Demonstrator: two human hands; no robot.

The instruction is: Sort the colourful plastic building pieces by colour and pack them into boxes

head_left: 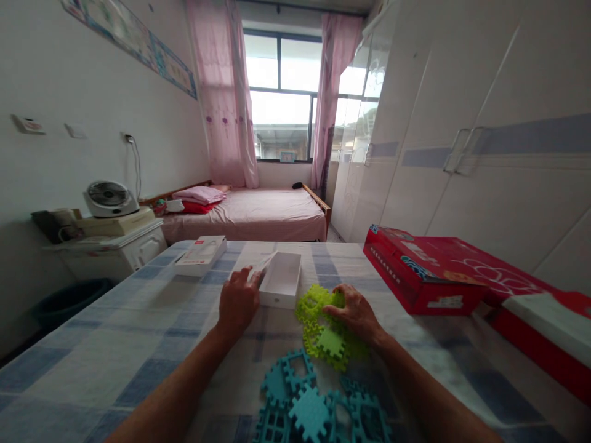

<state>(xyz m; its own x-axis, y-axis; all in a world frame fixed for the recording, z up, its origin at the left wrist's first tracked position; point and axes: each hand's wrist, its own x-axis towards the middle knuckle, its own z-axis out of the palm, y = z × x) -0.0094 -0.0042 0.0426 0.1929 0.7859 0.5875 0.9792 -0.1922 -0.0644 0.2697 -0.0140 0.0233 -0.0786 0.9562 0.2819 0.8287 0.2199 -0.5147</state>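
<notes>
An open white cardboard box (279, 298) lies on the checked tablecloth, its inside facing up. My left hand (239, 300) is at the box's left side, fingers bent against its wall. Right of the box is a loose pile of yellow-green interlocking plastic pieces (331, 341) with notched edges. My right hand (354, 312) is closed over the upper right of this pile, thumb and fingers on a yellow-green piece partly hidden beneath them. Closer to me, teal interlocking pieces (310, 411) lie in an overlapping heap, some solid and some with openings.
A white box lid (202, 255) with a printed top sits at the table's far left. Red boxes (427, 271) occupy the right side. Past the blue-and-white tablecloth (184, 344) stand a bed (272, 212), a cabinet with a fan (111, 198), and a tall wardrobe (462, 203).
</notes>
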